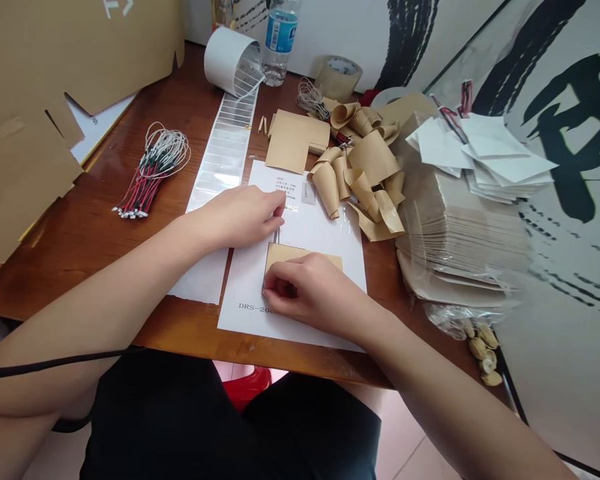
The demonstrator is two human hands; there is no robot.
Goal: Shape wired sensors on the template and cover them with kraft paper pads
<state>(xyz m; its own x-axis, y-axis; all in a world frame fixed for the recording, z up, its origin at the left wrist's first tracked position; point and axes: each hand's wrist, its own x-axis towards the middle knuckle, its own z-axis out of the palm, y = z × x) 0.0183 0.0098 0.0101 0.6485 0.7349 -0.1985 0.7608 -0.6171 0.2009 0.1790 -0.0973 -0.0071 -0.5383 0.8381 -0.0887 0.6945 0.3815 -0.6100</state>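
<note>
My right hand lies curled on a small brown paper piece that rests on a white printed sheet; its fingertips press the piece's left edge. My left hand rests closed just above it, fingertips pinched near thin wire ends sticking out at the piece's top edge. What the left fingers grip is hidden.
Curled brown paper strips lie to the right, beside a wrapped stack of brown sheets topped by white cards. A bundle of red-black-white wires, a label roll, a water bottle, tape and cardboard surround them.
</note>
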